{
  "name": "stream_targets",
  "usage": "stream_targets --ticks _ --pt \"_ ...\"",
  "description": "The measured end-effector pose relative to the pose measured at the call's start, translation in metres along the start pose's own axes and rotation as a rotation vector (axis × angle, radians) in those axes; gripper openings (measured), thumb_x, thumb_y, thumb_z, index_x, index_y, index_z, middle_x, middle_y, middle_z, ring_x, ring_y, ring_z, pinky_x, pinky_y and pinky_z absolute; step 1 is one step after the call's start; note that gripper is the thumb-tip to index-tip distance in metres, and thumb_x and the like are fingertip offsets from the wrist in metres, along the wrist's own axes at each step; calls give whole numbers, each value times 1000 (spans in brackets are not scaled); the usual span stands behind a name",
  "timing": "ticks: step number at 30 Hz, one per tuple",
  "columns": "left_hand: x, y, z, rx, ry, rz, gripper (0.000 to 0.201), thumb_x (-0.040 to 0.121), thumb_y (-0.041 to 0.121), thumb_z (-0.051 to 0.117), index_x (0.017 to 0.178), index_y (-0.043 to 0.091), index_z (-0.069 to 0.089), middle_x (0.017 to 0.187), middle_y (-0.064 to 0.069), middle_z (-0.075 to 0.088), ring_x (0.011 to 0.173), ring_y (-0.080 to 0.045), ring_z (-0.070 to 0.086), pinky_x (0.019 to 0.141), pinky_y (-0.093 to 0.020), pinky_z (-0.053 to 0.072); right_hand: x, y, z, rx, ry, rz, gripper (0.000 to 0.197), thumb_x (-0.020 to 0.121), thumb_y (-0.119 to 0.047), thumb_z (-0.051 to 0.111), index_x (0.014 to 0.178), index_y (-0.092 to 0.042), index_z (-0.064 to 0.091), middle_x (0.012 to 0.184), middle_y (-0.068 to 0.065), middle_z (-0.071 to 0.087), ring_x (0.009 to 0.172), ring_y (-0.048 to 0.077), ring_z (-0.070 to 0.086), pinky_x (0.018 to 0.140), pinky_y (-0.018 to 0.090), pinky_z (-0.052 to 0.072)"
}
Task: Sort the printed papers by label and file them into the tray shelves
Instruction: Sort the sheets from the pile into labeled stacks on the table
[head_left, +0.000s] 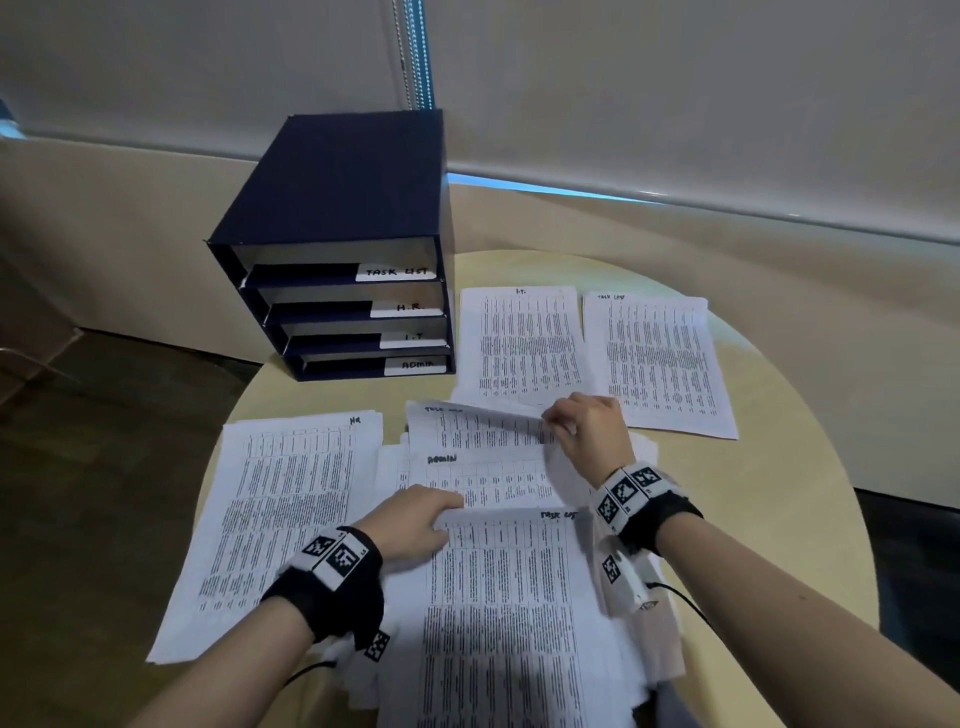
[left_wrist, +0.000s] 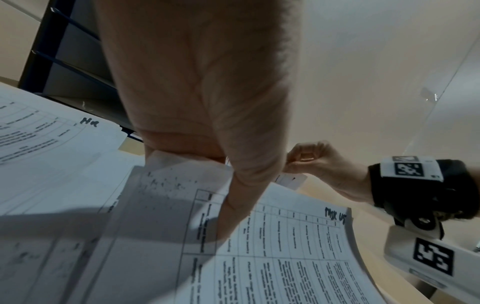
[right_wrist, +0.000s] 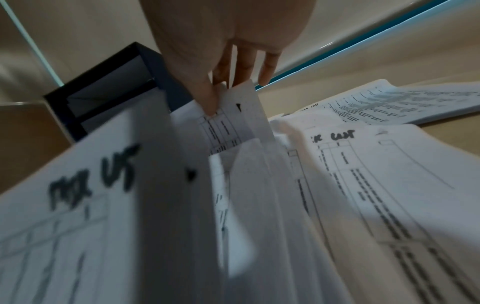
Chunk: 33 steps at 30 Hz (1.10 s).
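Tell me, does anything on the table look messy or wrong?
Yes. The middle pile of papers is messy: Task List and Admin sheets are mixed and crooked. The right hand pinches one sheet's corner. The box of shelves looks tidy.

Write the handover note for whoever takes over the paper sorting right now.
Right hand pinches the corner of a Task List sheet, lifting it off the mixed pile.
Left hand rests on the pile, at the Admin sheet.
Sorted on the table: HR stack, IT stack, Task List stack.
Tray shelves: no papers visible inside.
Left: finish sorting, then file each stack.
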<state>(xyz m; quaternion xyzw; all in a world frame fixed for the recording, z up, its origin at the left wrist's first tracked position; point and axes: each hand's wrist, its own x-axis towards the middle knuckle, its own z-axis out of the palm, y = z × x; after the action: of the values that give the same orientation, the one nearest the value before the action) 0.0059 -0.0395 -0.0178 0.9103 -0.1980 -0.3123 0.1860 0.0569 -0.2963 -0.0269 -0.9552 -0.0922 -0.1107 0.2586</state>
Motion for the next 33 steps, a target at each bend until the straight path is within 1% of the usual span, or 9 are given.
stream_targets --ticks 3,6,10,14,17,22,25,28,33 --pt "0 2 -1 18 20 40 22 89 16 58 81 35 51 78 16 55 77 -9 55 71 -26 42 -12 -6 -8 13 -26 -58 4 90 -14 57 88 -13 60 78 -1 66 68 17 57 87 33 41" --pt "-4 5 -3 36 50 70 15 90 15 57 86 27 50 71 16 48 67 -5 50 60 -19 32 -10 -15 -31 141 -36 -2 4 93 -9 50 92 -12 52 74 0 63 59 13 56 55 11 37" --pt "-16 8 -6 39 121 109 7 92 14 56 87 16 54 66 12 45 62 -3 46 63 -23 38 8 -21 -82 404 345 148 5 91 -6 54 90 -10 56 75 -10 56 60 5 51 57 5 38" --pt "-29 4 -5 27 195 132 8 94 19 56 90 15 61 84 4 65 82 -13 60 81 -33 49 22 2 -126 577 670 322 11 85 -13 56 83 -24 56 80 -9 57 78 10 52 72 24 43" --pt "-36 2 -4 -16 224 127 12 96 24 54 97 15 63 84 1 67 77 -13 62 79 -34 52 17 16 -142 824 705 490 18 84 -10 57 75 -25 55 71 -6 55 63 9 51 58 26 44" --pt "-34 -10 -7 -110 187 19 35 91 16 60 121 25 44 84 2 62 68 -12 58 60 -24 44 -24 32 -133 1026 285 611 18 92 -1 49 78 -12 53 44 -8 52 35 6 41 37 18 32" --pt "-31 -20 -12 -232 150 -12 23 87 7 61 91 30 58 87 16 64 89 -14 62 81 -27 49 -55 49 -115 848 -3 591 14 91 -1 52 82 -9 58 57 0 61 46 10 54 45 19 43" --pt "-23 -23 -22 -219 34 25 29 86 5 58 84 32 68 93 24 68 98 7 58 97 -30 43 -74 51 -98 454 -318 453 10 90 -9 58 83 -13 64 75 4 64 67 15 60 65 24 45" --pt "-9 5 -36 -385 70 -10 20 96 15 54 90 24 71 99 12 65 91 0 59 71 -12 43 -66 7 -67 331 -489 276 11 91 -11 56 88 -15 65 83 -4 63 78 6 56 70 19 41"
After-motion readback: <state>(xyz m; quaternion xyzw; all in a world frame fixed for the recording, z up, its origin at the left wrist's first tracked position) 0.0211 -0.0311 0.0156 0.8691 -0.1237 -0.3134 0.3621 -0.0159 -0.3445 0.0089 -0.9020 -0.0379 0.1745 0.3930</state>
